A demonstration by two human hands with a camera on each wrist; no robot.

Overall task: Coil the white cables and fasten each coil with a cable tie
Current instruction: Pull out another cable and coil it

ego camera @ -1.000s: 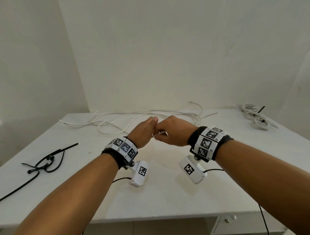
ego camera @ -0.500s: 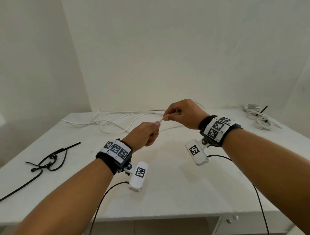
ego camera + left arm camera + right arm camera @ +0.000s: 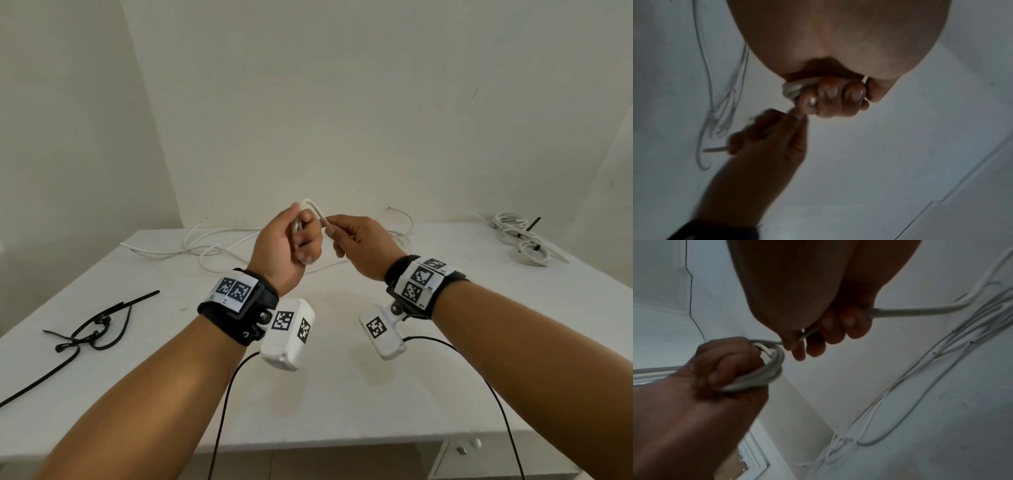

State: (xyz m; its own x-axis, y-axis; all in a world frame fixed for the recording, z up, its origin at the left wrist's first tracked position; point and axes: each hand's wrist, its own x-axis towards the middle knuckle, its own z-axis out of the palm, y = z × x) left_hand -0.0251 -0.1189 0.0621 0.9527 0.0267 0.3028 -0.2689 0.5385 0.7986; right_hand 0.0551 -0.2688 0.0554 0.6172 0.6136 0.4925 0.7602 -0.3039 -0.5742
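My left hand (image 3: pixel 298 236) is raised above the table and grips a small coil of white cable (image 3: pixel 311 207) in its curled fingers (image 3: pixel 830 97); the loops (image 3: pixel 764 374) stick out past the fist. Just to its right, my right hand (image 3: pixel 346 236) pinches the same cable (image 3: pixel 910 311) between thumb and fingers, close to the coil. From there the cable runs down to a loose tangle of white cable (image 3: pixel 219 243) at the back of the white table (image 3: pixel 342 394). Black cable ties (image 3: pixel 92 329) lie at the table's left side.
Two coiled white cables (image 3: pixel 520 240) with black ties on them lie at the back right corner. Walls close in the table at the back and left. A black lead (image 3: pixel 479 387) hangs from each wrist camera over the front edge. A drawer knob (image 3: pixel 474 443) shows below.
Both hands have risen and come together. The left hand has turned palm-in and now holds looped cable, where before it held a single strand; the right hand has moved back in toward it.
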